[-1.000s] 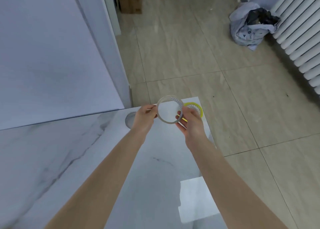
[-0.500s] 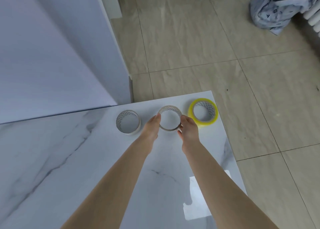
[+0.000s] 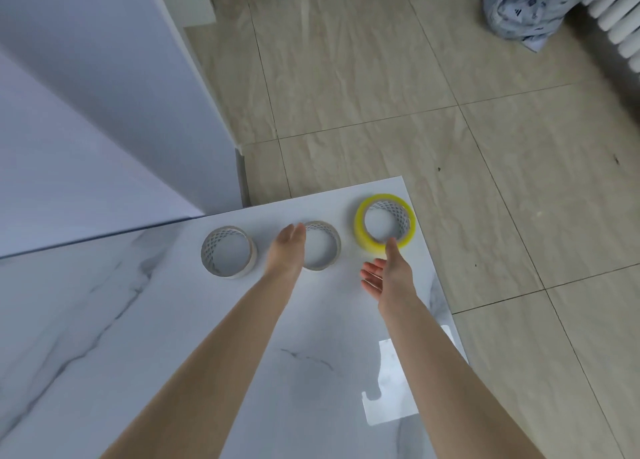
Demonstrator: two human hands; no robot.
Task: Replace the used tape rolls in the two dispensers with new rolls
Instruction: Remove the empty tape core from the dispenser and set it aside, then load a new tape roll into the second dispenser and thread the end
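Observation:
Three tape rings lie in a row near the far right corner of the white marble table [image 3: 138, 337]. The left one is a bare used core [image 3: 228, 251] with a lattice print inside. A second used core [image 3: 322, 244] lies in the middle. On the right sits a full yellow tape roll [image 3: 384, 222]. My left hand [image 3: 287, 250] rests flat against the middle core's left side, fingers straight, holding nothing. My right hand [image 3: 386, 273] hovers open just in front of the yellow roll, thumb tip close to its near rim. No dispenser is in view.
The table's right edge [image 3: 440, 285] drops to a tiled floor. A white wall panel [image 3: 104, 94] stands behind the table on the left. A crumpled grey bag [image 3: 526, 4] and a white radiator [image 3: 620, 15] are at the far right.
The middle core, held in the air by both hands a second ago, was set down on the table and released. My right hand has drifted right toward the yellow roll.

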